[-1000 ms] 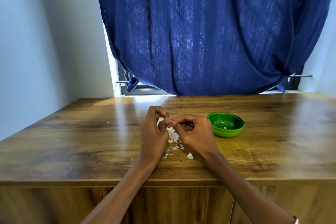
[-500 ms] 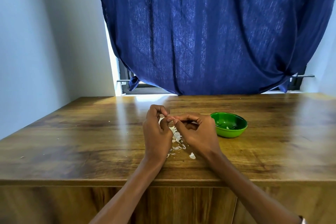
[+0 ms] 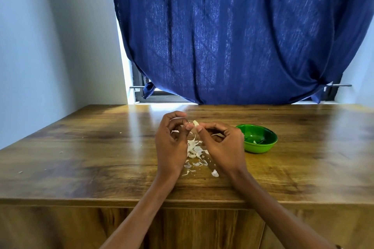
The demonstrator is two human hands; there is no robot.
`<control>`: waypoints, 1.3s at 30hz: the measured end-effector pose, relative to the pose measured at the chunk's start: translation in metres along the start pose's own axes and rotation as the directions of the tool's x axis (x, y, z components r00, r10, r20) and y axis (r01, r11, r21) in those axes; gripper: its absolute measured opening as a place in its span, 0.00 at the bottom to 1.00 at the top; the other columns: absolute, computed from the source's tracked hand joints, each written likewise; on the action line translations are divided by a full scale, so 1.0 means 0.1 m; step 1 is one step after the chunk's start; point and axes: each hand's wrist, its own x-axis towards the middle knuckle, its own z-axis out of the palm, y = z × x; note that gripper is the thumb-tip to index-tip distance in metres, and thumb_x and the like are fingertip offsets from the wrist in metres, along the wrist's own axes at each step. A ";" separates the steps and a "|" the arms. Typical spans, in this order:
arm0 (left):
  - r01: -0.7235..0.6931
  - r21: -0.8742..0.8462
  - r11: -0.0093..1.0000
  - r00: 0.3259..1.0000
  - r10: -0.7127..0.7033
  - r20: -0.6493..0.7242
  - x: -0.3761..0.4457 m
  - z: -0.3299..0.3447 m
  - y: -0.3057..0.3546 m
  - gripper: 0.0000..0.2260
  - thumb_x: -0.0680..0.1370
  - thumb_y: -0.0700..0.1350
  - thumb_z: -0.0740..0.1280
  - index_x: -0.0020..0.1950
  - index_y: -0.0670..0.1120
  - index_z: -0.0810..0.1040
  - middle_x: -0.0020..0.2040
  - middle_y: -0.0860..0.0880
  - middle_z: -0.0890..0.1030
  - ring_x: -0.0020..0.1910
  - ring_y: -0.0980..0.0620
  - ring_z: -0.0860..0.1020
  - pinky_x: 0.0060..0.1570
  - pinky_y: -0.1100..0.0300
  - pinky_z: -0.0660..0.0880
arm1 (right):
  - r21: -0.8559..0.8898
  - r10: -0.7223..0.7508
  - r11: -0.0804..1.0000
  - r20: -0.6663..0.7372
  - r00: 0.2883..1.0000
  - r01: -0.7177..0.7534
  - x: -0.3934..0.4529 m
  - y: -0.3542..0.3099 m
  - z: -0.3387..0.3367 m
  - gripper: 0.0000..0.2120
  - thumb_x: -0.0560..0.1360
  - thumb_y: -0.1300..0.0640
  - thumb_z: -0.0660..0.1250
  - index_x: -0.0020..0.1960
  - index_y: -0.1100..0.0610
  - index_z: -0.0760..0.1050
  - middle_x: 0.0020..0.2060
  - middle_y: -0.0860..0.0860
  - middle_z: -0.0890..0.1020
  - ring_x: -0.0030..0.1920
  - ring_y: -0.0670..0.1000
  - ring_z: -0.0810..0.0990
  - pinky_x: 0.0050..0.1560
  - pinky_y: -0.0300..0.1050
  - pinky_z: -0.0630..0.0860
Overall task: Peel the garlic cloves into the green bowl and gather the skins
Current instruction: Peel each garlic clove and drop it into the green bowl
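Peeling garlic over the skin pile, bowl to the right

Starting left of the skin pile [image 3: 195,150]: bare wooden table [image 3: 91,147] with a few tiny white flecks [image 3: 20,172] near its left edge, pale wall beyond. Left hand [image 3: 172,143] sits just left of the pile, fingers curled, a thin strip of skin [image 3: 175,131] showing inside the curl; cannot tell how firmly it grips it. Thumb tip meets the right hand's fingertips above the pile. Garlic clove [image 3: 196,123] is pinched there, small pale piece sticking up between the two hands. Right hand [image 3: 220,145] just right of the pile, thumb and index clamped on the clove, other fingers curled loosely. Loose skins trail from the pile toward the table's near edge. Green bowl [image 3: 261,146] stands right of the pile, just beside the right hand, small pale bits inside. Blue curtain [image 3: 232,36] hangs behind the table.
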 end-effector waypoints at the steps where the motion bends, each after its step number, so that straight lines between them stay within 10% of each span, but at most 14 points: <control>1: 0.001 0.003 1.000 1.000 -0.001 0.007 0.00 -0.01 0.00 0.10 0.78 0.35 0.71 0.56 0.45 0.78 0.45 0.49 0.84 0.48 0.54 0.83 0.47 0.65 0.77 | 0.004 0.021 1.000 -0.003 1.000 -0.021 0.00 0.01 0.00 0.04 0.76 0.58 0.75 0.49 0.50 0.86 0.40 0.43 0.87 0.42 0.45 0.86 0.44 0.50 0.84; 25: 0.044 -0.039 0.998 0.998 -0.043 0.038 -0.02 -0.04 0.03 0.17 0.75 0.33 0.74 0.60 0.47 0.79 0.46 0.51 0.88 0.51 0.52 0.86 0.54 0.49 0.82 | -0.011 0.056 0.998 0.151 0.987 -0.055 0.02 0.03 -0.01 0.10 0.80 0.58 0.68 0.50 0.44 0.83 0.42 0.43 0.87 0.46 0.44 0.85 0.40 0.41 0.79; 39: 0.037 -0.024 0.999 0.999 -0.038 -0.015 -0.02 -0.08 0.05 0.20 0.72 0.34 0.77 0.61 0.45 0.77 0.47 0.51 0.87 0.49 0.55 0.86 0.51 0.60 0.82 | -0.151 -0.127 0.978 0.105 0.986 0.142 0.03 0.02 -0.05 0.04 0.76 0.56 0.73 0.48 0.47 0.84 0.41 0.40 0.86 0.43 0.43 0.84 0.44 0.35 0.78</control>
